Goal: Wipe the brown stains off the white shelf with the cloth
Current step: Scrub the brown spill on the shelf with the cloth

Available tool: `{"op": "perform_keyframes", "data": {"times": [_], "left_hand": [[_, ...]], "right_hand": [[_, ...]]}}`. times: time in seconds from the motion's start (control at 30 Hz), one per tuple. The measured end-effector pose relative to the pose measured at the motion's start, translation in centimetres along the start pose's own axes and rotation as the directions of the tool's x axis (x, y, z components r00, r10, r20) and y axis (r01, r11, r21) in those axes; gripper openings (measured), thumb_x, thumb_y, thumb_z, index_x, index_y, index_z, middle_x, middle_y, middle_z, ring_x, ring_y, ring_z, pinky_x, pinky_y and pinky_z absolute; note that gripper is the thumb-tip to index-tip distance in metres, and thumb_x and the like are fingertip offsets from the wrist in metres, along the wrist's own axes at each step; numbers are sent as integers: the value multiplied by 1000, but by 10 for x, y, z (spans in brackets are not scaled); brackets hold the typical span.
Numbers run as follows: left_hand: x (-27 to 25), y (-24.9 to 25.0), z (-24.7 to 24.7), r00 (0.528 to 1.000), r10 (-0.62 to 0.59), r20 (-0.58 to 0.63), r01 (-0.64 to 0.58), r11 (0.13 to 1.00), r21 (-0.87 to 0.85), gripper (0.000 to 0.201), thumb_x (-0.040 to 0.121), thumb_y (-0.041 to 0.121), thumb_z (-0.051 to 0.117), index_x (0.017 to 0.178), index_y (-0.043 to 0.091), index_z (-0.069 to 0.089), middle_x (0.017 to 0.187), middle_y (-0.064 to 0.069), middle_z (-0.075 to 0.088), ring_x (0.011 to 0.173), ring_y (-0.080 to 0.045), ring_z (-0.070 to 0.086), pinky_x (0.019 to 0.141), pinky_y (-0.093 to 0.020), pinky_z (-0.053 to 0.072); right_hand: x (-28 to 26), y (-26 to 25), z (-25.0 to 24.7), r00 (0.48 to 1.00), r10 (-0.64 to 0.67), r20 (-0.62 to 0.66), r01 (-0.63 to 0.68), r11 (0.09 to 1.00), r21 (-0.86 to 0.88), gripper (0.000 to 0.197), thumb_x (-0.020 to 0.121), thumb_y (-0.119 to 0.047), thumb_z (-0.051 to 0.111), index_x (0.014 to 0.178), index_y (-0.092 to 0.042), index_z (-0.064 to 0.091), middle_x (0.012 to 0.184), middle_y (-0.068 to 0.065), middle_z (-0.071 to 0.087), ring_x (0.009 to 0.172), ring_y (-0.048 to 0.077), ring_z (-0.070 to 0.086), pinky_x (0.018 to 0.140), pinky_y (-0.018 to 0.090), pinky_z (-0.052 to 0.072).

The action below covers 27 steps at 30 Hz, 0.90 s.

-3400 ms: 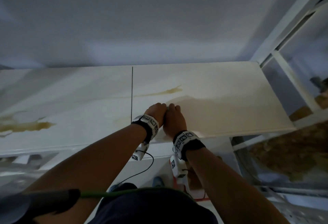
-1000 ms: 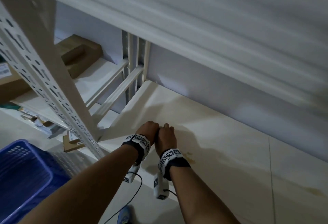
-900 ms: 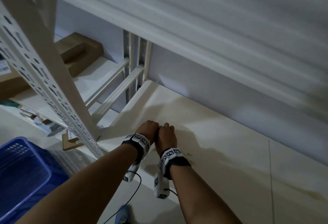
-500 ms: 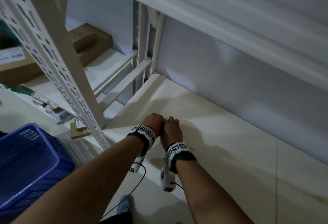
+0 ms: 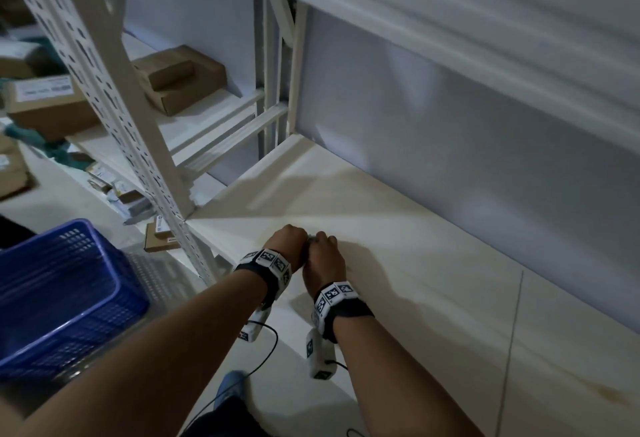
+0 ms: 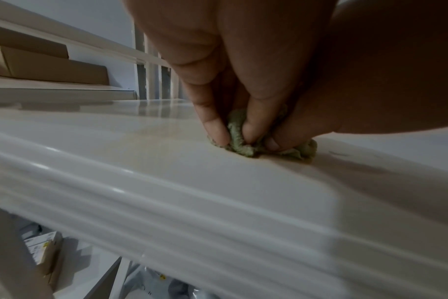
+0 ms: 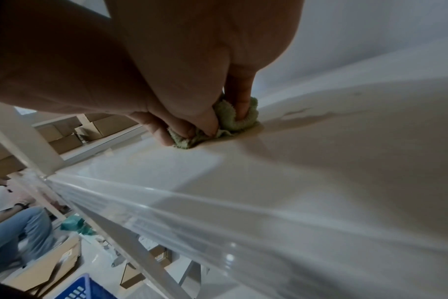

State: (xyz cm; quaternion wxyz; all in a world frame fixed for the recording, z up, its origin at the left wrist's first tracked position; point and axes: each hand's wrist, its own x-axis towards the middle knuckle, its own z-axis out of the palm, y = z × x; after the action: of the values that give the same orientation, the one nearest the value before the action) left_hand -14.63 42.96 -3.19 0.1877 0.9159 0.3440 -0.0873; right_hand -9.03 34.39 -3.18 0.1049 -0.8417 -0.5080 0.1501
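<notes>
A small crumpled green cloth [image 6: 237, 139] lies bunched on the white shelf [image 5: 415, 263] near its left end. Both hands press it down side by side. My left hand [image 5: 289, 244] pinches the cloth with curled fingertips [image 6: 218, 133]. My right hand [image 5: 323, 256] digs its fingers [image 7: 239, 105] into the cloth [image 7: 230, 123] from the other side. In the head view only a sliver of cloth shows between the knuckles. A faint tan smear [image 6: 151, 137] spreads to the left of the cloth, and a wet streak [image 7: 302, 115] trails to its right. A brown stain [image 5: 609, 393] sits far right.
A perforated white upright [image 5: 114, 97] stands just left of the hands. A blue basket [image 5: 59, 294] sits on the floor below left. Cardboard boxes [image 5: 180, 79] fill the neighbouring shelf. An upper shelf [image 5: 450, 3] overhangs. A seated person [image 7: 15, 228] is low at the left.
Since 3.4 s ago both hands and the cloth have travelled from right of the shelf seam to the left end by the upright. Over the last second they hardly shifted.
</notes>
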Motion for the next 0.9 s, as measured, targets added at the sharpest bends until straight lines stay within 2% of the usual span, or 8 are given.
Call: {"op": "perform_keyframes", "data": {"times": [0.2, 0.33, 0.5, 0.7, 0.9], "left_hand": [[-28, 40, 23, 993, -115, -39, 113, 992, -63, 17, 88, 10, 48, 83, 6, 63, 89, -14, 68, 86, -32, 65, 67, -32, 45], [-44, 68, 39, 979, -191, -77, 182, 977, -110, 16, 87, 10, 49, 73, 10, 55, 87, -16, 67, 83, -34, 65, 65, -32, 44], [-56, 107, 58, 968, -233, -95, 221, 968, -119, 18, 86, 10, 47, 82, 4, 64, 89, -17, 68, 87, -35, 65, 65, -32, 43], [-65, 142, 73, 958, -265, -112, 251, 960, -126, 15, 85, 13, 50, 78, 6, 61, 87, -16, 67, 84, -35, 65, 63, -31, 44], [-74, 168, 82, 964, -255, -82, 247, 964, -94, 15, 85, 11, 50, 78, 6, 62, 86, -16, 67, 84, -35, 65, 63, -32, 45]], "right_hand": [[-32, 37, 2, 996, -90, -26, 91, 995, 32, 27, 87, 0, 43, 107, -8, 59, 115, 12, 52, 110, 32, 43, 80, 41, 46], [-53, 62, 3, 989, -145, -15, 145, 989, 1, 24, 88, -3, 42, 103, -10, 60, 113, 10, 52, 109, 32, 44, 80, 40, 45], [-78, 98, 0, 983, -185, -22, 185, 983, 0, 25, 88, -3, 40, 100, -7, 61, 114, 11, 53, 110, 33, 44, 81, 43, 48], [-100, 132, -4, 971, -229, -70, 232, 972, 33, 22, 87, -3, 40, 95, -8, 60, 110, 11, 54, 107, 33, 45, 78, 45, 48], [-119, 155, -2, 971, -216, -98, 224, 972, 77, 21, 86, -2, 41, 91, -9, 60, 109, 8, 55, 105, 32, 46, 75, 43, 48]]}}
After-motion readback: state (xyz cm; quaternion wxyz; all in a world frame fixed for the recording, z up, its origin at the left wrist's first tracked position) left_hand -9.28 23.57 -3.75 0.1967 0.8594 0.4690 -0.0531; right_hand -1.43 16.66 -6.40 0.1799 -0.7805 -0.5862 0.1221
